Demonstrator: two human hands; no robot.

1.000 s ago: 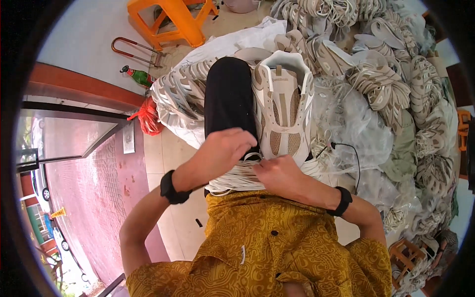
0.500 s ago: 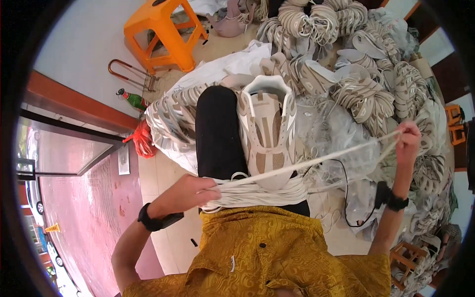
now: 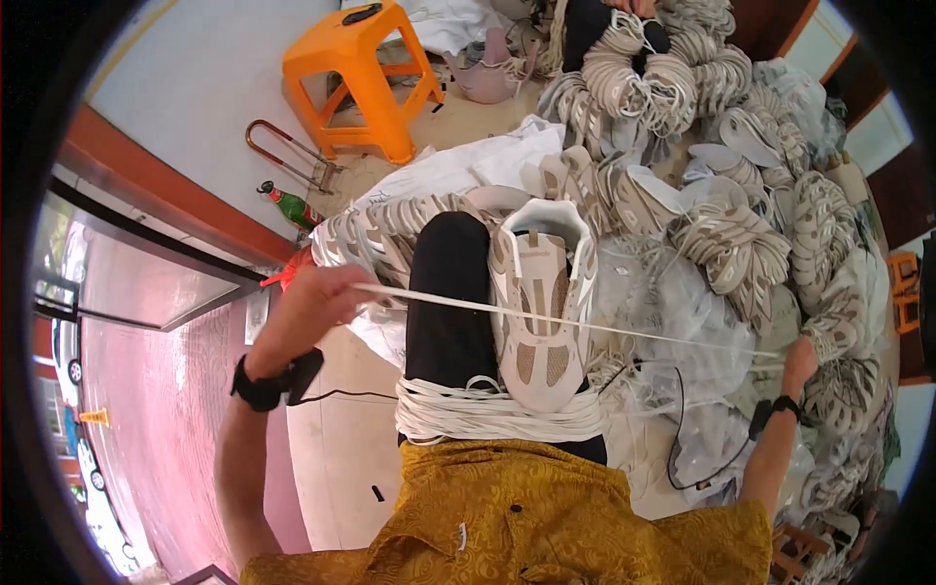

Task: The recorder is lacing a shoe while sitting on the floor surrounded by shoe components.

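A white shoelace [image 3: 448,300] is stretched between my two hands, slanting across my lap from upper left to lower right. My left hand [image 3: 330,300] is closed on its left end, past my left knee. Far out to the right, my right hand [image 3: 800,361] is closed on the other end. Below the lace, a beige and white sneaker upper [image 3: 548,386] without laces rests on my right leg, its toe pointing toward me. A thick bundle of white laces [image 3: 497,419] lies across both thighs, with the toe over it.
Strung bundles of beige shoe uppers [image 3: 731,239] pile up at the right and far side. Clear plastic bags [image 3: 643,292] lie beside my right leg. An orange stool [image 3: 366,58] and a green bottle [image 3: 291,205] stand at the far left. A black cable [image 3: 678,429] loops on the floor.
My left hand has moved up and away from the lace bundle. My right hand has come lower. The lace now slopes down to the right; before, it sloped up. The view has shifted a little.
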